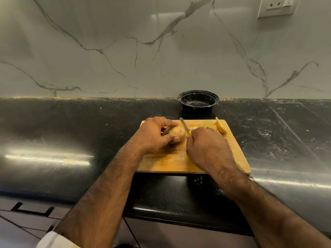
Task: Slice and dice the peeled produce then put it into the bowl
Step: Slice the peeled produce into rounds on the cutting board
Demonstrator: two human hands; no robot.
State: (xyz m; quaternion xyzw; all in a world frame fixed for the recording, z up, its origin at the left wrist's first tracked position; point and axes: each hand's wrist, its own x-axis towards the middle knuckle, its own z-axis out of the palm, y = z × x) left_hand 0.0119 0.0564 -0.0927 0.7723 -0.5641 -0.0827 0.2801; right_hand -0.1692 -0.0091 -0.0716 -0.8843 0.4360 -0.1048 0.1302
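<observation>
— Gripped how?
— Fingers and thumb of the left hand (pixel 154 135) are curled round the potato (pixel 176 134), near the far left corner of the cutting board (pixel 170 161). The knife (pixel 184 125) is held by its yellow handle in the right hand (pixel 206 147), with the blade just beside the potato.
— How should it be cut?
— Fingertips should be tucked back. The potato should be kept from rolling, and the blade pushed straight down.
— And then?
— Pieces (pixel 215 126) are piled at the far right corner. The bowl (pixel 198 102) is waiting behind the far edge.

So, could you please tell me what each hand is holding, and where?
Left hand grips the potato around its sides; right hand grips the knife by its yellow handle.
</observation>
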